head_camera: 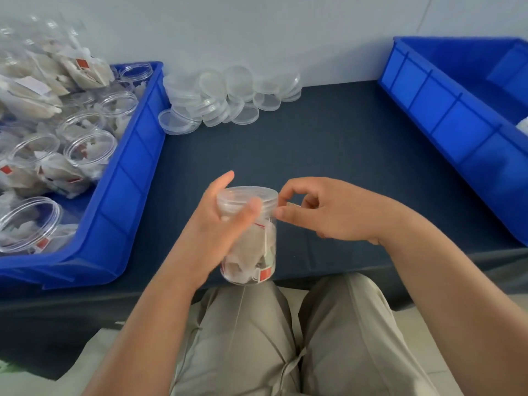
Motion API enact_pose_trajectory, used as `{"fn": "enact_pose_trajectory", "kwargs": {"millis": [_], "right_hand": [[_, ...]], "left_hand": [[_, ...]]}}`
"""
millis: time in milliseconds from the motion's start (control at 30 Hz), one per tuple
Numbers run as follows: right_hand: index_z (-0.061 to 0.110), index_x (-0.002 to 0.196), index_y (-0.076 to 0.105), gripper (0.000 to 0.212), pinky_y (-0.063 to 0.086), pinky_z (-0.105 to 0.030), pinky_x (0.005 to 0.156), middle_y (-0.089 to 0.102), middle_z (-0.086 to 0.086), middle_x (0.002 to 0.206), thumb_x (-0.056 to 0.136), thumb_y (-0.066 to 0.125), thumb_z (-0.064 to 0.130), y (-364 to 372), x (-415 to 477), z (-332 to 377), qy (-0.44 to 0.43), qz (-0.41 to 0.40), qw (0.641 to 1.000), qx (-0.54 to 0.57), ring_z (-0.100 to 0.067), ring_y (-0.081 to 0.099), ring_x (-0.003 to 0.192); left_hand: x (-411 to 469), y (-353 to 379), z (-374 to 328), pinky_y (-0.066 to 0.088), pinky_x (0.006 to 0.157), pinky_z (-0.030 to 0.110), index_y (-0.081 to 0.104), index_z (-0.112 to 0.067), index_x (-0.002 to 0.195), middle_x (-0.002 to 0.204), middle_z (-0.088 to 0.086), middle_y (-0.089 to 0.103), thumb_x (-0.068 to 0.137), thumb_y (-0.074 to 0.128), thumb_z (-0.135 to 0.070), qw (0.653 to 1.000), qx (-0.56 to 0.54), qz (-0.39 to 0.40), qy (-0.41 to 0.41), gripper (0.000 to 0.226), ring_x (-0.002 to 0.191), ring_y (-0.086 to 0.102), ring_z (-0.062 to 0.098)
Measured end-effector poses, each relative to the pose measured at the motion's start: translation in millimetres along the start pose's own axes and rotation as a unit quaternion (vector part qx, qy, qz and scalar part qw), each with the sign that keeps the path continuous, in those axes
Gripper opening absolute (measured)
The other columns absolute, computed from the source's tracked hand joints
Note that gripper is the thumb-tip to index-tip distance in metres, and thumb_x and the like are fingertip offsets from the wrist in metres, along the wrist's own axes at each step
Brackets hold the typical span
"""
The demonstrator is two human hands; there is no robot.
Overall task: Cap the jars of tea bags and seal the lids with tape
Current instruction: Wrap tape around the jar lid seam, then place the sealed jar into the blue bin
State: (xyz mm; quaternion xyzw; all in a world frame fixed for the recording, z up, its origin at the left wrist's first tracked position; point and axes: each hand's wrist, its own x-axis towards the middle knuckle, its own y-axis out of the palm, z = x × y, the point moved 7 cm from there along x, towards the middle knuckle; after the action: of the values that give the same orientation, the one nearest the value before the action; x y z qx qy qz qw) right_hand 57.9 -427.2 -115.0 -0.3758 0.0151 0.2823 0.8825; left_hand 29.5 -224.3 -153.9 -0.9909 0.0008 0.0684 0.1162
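Jar (248,238): capped, held upright at the near edge of the table (343,167), centre. Left hand (217,224) grips it, thumb across the front. Right hand (317,212) pinches a small strip, which I judge to be tape (293,206), at the right rim of the lid (248,195). Step: sealing. Next I must press the tape over the seam.

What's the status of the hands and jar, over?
Left hand grips capped jar. Right hand pinches small strip, likely tape, at lid rim. Nothing in the way.

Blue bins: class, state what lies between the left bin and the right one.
In the head view: a pile of lids beside the left bin, bare table up to the right bin, and, nearer, the capped jar in the left hand.
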Motion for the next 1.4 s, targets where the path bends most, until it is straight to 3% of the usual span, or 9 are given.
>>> {"fn": "enact_pose_trajectory", "kwargs": {"millis": [100, 200, 333, 500, 700, 833, 1033, 1200, 1400], "right_hand": [[0.047, 0.105, 0.064, 0.039, 0.045, -0.029, 0.064, 0.059, 0.013, 0.065, 0.088, 0.057, 0.082, 7, 1, 3, -0.005, 0.013, 1.000, 0.002, -0.002, 0.053, 0.053], [0.054, 0.110, 0.064, 0.041, 0.048, -0.028, 0.063, 0.057, 0.012, 0.064, 0.084, 0.059, 0.084, 7, 0, 5, -0.014, 0.047, 0.998, 0.029, -0.005, 0.053, 0.052], [0.067, 0.121, 0.058, 0.031, 0.045, -0.014, 0.064, 0.066, 0.018, 0.072, 0.092, 0.057, 0.078, -24, -4, -26, 0.001, 0.026, 0.999, -0.045, -0.002, 0.062, 0.061], [0.059, 0.117, 0.063, 0.022, 0.051, -0.030, 0.075, 0.066, 0.021, 0.082, 0.100, 0.051, 0.066, -65, -20, -86, 0.067, -0.092, 0.993, -0.038, -0.001, 0.064, 0.071], [0.046, 0.150, 0.040, 0.054, 0.045, -0.031, 0.070, 0.066, 0.016, 0.103, 0.100, 0.048, 0.064, -10, 1, -65, 0.008, -0.194, 0.968, -0.158, -0.014, 0.066, 0.090], [0.030, 0.137, 0.053, 0.051, 0.062, -0.047, 0.075, 0.071, 0.005, 0.115, 0.104, 0.035, 0.063, 12, 21, -66, 0.007, -0.209, 0.939, -0.272, -0.020, 0.066, 0.097], [0.025, 0.135, 0.067, 0.046, 0.050, -0.033, 0.097, 0.060, 0.005, 0.127, 0.106, 0.050, 0.057, 18, 37, -76, 0.004, -0.200, 0.925, -0.325, -0.020, 0.055, 0.119], [0.032, 0.150, 0.055, 0.084, 0.042, -0.017, 0.110, 0.059, 0.019, 0.143, 0.087, 0.047, 0.088, 29, 7, -16, -0.120, -0.242, 0.952, 0.144, 0.002, 0.052, 0.137], [0.023, 0.154, 0.047, 0.081, 0.057, -0.047, 0.105, 0.066, -0.009, 0.141, 0.091, 0.068, 0.069, 56, -2, 26, -0.127, -0.088, 0.872, 0.465, -0.031, 0.066, 0.128]], "left_hand": [[0, -3, -4, 0.058, 0.085, 0.026, 0.051, -0.059, 0.138, 0.125, -0.029, 0.062, 0.049, 0.083, -0.083, 0.994, 0.075, -0.077, -0.006, 0.097, 0.106, 0.066, -0.010], [-1, -5, -7, 0.064, 0.082, 0.041, 0.067, -0.044, 0.129, 0.120, 0.001, 0.076, 0.055, 0.089, -0.064, 0.996, -0.076, -0.020, -0.043, 0.080, 0.097, 0.078, 0.016], [-6, -3, -24, 0.057, 0.064, 0.032, 0.078, -0.014, 0.106, 0.116, 0.029, 0.064, 0.072, 0.085, -0.063, 0.948, -0.293, 0.104, -0.060, 0.059, 0.081, 0.064, 0.028], [2, -65, -22, 0.063, 0.084, 0.040, 0.070, -0.007, 0.134, 0.133, 0.018, 0.069, 0.072, 0.076, -0.080, 0.945, -0.320, 0.048, -0.043, 0.096, 0.102, 0.071, 0.027], [2, -51, -4, 0.063, 0.074, 0.037, 0.073, -0.031, 0.129, 0.119, 0.006, 0.074, 0.059, 0.090, -0.075, 0.964, -0.247, -0.089, 0.033, 0.084, 0.099, 0.076, 0.018], [2, -29, 4, 0.062, 0.072, 0.034, 0.070, -0.040, 0.131, 0.114, 0.001, 0.074, 0.062, 0.089, -0.076, 0.967, -0.239, -0.078, 0.032, 0.081, 0.097, 0.077, 0.018], [3, -21, -2, 0.064, 0.072, 0.038, 0.069, -0.048, 0.117, 0.107, -0.013, 0.074, 0.049, 0.085, -0.086, 0.982, -0.141, -0.114, 0.053, 0.080, 0.094, 0.077, 0.016], [-2, -11, -12, 0.064, 0.087, 0.049, 0.062, -0.050, 0.131, 0.124, -0.007, 0.071, 0.057, 0.080, -0.090, 0.987, -0.087, -0.097, 0.095, 0.086, 0.111, 0.074, 0.026], [-17, 22, -19, 0.060, 0.089, 0.047, 0.049, -0.013, 0.155, 0.130, 0.025, 0.067, 0.082, 0.080, -0.065, 0.944, -0.305, 0.075, 0.098, 0.094, 0.112, 0.068, 0.042]]}}
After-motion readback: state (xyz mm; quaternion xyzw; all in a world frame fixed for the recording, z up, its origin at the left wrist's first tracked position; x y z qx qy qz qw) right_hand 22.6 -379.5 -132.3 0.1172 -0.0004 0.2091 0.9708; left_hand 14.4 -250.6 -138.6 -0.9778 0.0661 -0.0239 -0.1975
